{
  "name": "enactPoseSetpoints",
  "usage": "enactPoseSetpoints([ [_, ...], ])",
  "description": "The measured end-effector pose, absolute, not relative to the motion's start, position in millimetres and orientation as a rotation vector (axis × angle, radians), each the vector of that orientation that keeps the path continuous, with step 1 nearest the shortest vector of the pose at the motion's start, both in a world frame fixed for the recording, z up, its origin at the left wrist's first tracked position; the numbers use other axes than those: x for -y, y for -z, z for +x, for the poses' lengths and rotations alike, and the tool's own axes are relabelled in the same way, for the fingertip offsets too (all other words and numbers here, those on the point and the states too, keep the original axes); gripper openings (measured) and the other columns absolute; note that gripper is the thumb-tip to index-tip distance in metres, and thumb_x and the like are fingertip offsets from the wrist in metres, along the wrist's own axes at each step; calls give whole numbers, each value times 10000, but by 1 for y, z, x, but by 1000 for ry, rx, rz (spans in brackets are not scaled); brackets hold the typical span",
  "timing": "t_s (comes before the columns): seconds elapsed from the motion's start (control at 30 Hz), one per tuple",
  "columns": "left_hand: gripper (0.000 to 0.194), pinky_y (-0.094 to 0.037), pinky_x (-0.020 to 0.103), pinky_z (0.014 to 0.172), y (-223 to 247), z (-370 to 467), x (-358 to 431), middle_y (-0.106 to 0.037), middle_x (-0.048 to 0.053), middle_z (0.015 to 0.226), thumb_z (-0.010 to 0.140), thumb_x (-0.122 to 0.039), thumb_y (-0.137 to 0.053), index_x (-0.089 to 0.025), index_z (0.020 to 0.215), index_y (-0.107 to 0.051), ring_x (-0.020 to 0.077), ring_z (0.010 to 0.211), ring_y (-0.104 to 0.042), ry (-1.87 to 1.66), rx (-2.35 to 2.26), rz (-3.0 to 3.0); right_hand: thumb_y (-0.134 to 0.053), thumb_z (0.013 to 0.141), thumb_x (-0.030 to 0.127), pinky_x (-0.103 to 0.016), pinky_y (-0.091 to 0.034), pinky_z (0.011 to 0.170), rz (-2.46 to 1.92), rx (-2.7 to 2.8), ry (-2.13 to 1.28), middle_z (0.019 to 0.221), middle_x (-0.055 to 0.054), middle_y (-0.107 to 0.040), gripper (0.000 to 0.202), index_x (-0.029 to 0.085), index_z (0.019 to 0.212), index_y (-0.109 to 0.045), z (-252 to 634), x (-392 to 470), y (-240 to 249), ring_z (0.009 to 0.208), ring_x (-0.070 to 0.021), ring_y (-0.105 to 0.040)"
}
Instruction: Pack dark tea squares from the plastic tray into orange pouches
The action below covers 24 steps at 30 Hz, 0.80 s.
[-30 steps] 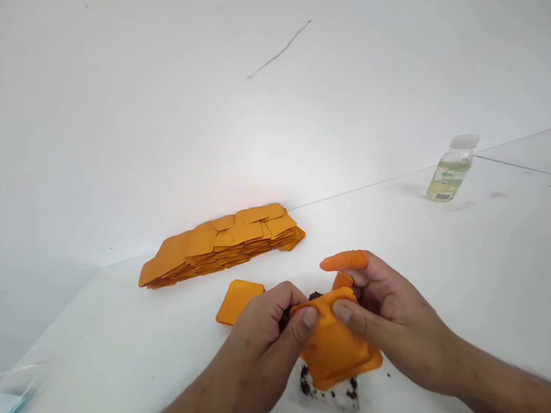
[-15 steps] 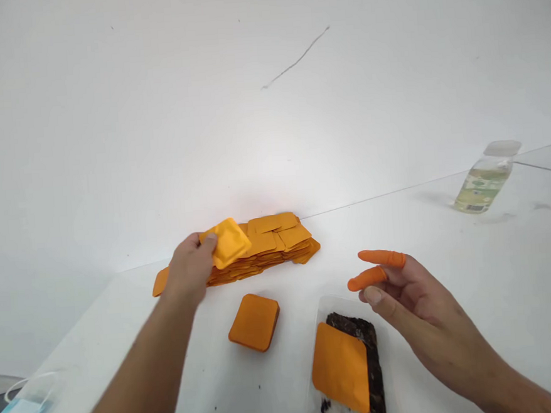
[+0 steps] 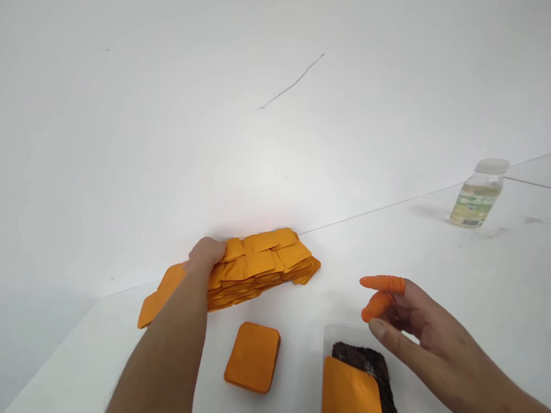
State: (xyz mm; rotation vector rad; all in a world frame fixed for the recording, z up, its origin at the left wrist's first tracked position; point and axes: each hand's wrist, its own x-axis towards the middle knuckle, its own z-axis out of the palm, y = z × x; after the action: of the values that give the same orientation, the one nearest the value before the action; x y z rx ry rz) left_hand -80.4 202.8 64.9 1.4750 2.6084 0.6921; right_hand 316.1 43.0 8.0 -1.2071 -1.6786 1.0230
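My left hand (image 3: 207, 252) is at the left part of a long layered pile of flat orange packets (image 3: 260, 264), against the back wall. Its fingers are closed at the edge of one orange packet (image 3: 234, 249) lying on top; most of the grip is hidden. My right hand (image 3: 416, 335) hovers with nothing in it, orange finger cots on two fingers, the index stretched out and the thumb apart from it. Below it stands a clear plastic tray (image 3: 329, 333) with dark, crumbly-looking pieces (image 3: 386, 381) inside. A square orange sheet (image 3: 350, 396) lies over them, cut off by the frame's bottom.
A neat stack of orange squares (image 3: 253, 358) sits on the white table (image 3: 294, 337) between the pile and the tray. To the right, near the wall, stands a labelled bottle (image 3: 477, 202) with yellowish liquid. The white wall (image 3: 271, 144) bounds the table behind.
My left hand has carried the orange packet down onto the pile's top. My right middle finger has bent in more. The view has tilted up, so things sit lower and the face mask has left the frame.
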Motion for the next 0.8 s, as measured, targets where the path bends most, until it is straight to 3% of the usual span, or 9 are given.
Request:
enactPoseSetpoints([
  [0.2,456,-544,549,1035,-78,-66,-176,-638,133,1391,1006,-471,-650,-177,1353,-620,302,1229,-643,-672,-2852,1417,-589,1019,527,-315,-630,612,-1239,1765,-891,1073,-39,-741,396,335,1363,-553,316,-43,-2,864,-209,-746],
  [0.3,408,-571,409,873,-79,-53,-127,-730,82,1081,1023,-554,-547,-180,1135,-665,242,980,-696,-672,-2734,1590,-592,1027,481,-292,-596,556,-1233,1777,-781,1067,-47,-751,364,323,1353,-554,318,-41,-6,834,-206,-742],
  [0.4,374,-517,337,695,-61,-33,-54,-698,25,818,933,-599,-625,-229,878,-628,216,758,-656,-577,-2595,1692,-611,1015,404,-376,-634,745,-1134,1898,-656,1070,-53,-757,339,300,1335,-576,320,-38,-16,887,-222,-737],
  [0.5,378,-481,317,595,-33,-8,18,-668,13,762,912,-620,-613,-249,845,-621,196,651,-611,-609,-2471,1872,-660,969,325,-447,-618,882,-1038,2176,-700,1165,-85,-751,392,254,1348,-591,319,-36,-26,1032,-262,-724],
  [0.57,336,-487,295,567,-15,12,53,-647,0,751,922,-589,-619,-258,868,-618,180,629,-601,-673,-2291,2032,-680,943,275,-474,-599,924,-981,2358,-733,1202,-111,-742,358,207,1290,-621,316,-33,-29,1069,-278,-709],
  [0.67,394,-513,275,523,4,44,77,-654,19,850,918,-618,-628,-258,1080,-616,189,680,-617,-740,-2090,2064,-723,913,283,-546,-552,991,-973,2557,-662,1234,-147,-728,319,161,1200,-657,308,-28,-27,1115,-323,-690],
  [0.8,490,-539,287,503,9,74,70,-680,66,983,934,-586,-630,-215,1251,-577,192,711,-632,-627,-1909,1981,-733,902,278,-599,-464,1107,-966,2680,-495,1366,-161,-680,430,144,1296,-628,298,-22,-20,1211,-348,-668],
])
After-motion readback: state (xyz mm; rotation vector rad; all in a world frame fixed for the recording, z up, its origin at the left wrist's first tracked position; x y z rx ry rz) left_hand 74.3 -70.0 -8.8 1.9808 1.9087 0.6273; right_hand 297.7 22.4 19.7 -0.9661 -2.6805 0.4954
